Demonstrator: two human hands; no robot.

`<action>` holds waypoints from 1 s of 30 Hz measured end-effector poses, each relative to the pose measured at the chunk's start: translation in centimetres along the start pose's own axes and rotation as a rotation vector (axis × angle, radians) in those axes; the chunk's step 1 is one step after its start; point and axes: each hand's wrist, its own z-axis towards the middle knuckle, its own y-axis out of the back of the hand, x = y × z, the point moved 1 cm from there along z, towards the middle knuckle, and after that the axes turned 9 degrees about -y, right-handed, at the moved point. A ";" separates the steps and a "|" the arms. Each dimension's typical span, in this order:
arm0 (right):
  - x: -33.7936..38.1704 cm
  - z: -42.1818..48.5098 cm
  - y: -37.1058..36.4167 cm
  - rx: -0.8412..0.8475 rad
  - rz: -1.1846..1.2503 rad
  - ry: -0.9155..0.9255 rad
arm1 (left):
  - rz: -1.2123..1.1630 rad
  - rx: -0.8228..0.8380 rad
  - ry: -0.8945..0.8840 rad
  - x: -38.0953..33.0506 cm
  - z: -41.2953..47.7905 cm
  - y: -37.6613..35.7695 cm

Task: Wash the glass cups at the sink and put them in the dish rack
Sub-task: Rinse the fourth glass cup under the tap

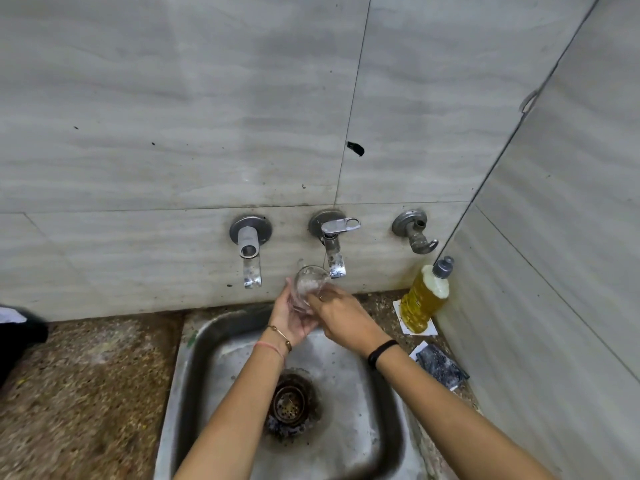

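A clear glass cup (309,281) is held tilted over the back of the steel sink (194,348), just below the right tap (334,245). My left hand (289,315) cradles the cup from the left and below. My right hand (337,315) grips it from the right, fingers wrapped over its side. White foam or water shows inside the cup. No dish rack is in view.
A second tap (250,249) juts from the tiled wall to the left. A bottle of yellow dish soap (425,296) stands in the right corner, a dark scrub pad (441,367) lies nearer. The drain strainer (289,403) sits mid-sink. A speckled counter (86,393) lies to the left.
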 end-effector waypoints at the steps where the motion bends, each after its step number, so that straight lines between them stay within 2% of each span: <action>1: -0.2 -0.1 0.1 0.034 -0.023 -0.012 | 0.009 -0.004 0.005 -0.1 0.2 0.1; 4: 1.2 -0.4 0.7 0.040 0.346 -0.203 | -0.007 0.002 -0.045 -0.1 -0.1 -0.5; 5: 1.7 -0.5 1.0 0.005 0.349 -0.183 | -0.038 0.014 -0.052 0.0 -0.2 -0.7; 8: 0.3 -0.5 -0.2 -0.071 -0.008 0.035 | -0.036 0.021 -0.059 -0.3 -0.2 -0.9; 9: 0.3 -0.6 -0.2 -0.027 -0.005 0.006 | -0.017 0.008 -0.052 -0.6 0.1 -0.9; 12: 1.7 -0.9 -0.5 -0.018 0.343 -0.260 | 0.008 -0.027 -0.078 -0.5 0.7 -0.9; 13: 2.1 -0.8 -0.3 -0.018 0.384 -0.293 | 0.004 -0.019 -0.082 -0.3 0.8 -0.8; 15: 1.9 -0.7 -0.1 -0.032 0.309 -0.188 | 0.006 -0.002 -0.089 0.2 0.8 -0.3; 18: -0.1 -0.4 0.2 -0.035 0.048 -0.013 | 0.006 0.004 -0.076 0.1 0.6 0.0; 22: 1.2 -0.5 1.2 0.037 0.276 -0.076 | -0.010 0.011 -0.098 0.0 1.3 0.2; 25: 0.0 -0.3 0.1 -0.074 -0.039 0.120 | 0.024 0.014 -0.072 -0.2 1.2 -0.1; 26: 0.0 -0.4 0.0 -0.079 -0.075 0.119 | 0.041 0.026 -0.065 -0.2 1.3 0.0; 28: 1.0 -0.7 0.4 -0.044 0.038 0.042 | 0.079 0.056 -0.068 0.0 1.3 0.0; 30: 2.4 -0.9 0.9 0.091 0.287 -0.056 | 0.105 0.072 -0.096 0.0 0.9 0.2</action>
